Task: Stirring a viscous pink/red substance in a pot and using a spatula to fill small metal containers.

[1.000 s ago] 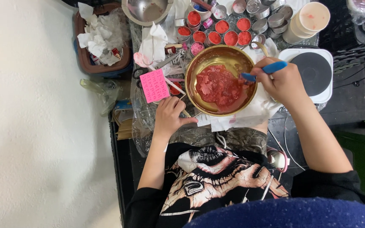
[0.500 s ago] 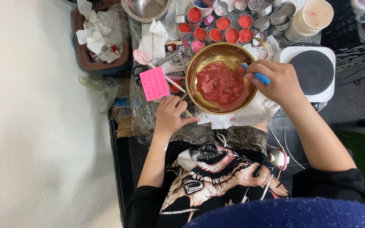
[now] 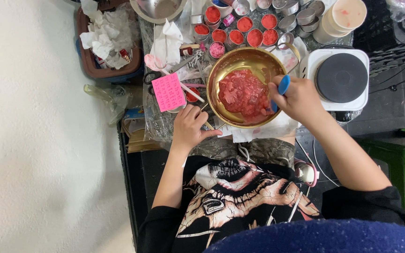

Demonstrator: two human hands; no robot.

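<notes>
A pale wall fills my left; beside it a brown tray (image 3: 90, 65) of crumpled tissue sits at the cluttered table's (image 3: 153, 126) edge, near a pink note (image 3: 168, 91). My left hand (image 3: 189, 127) rests loosely curled, empty, by the gold bowl (image 3: 240, 61) of red paste (image 3: 241, 93). My right hand (image 3: 297, 98), closed around the blue-handled tool (image 3: 283, 85), has swung its handle upright since 1 second ago. A hotplate (image 3: 341, 77) sits right.
</notes>
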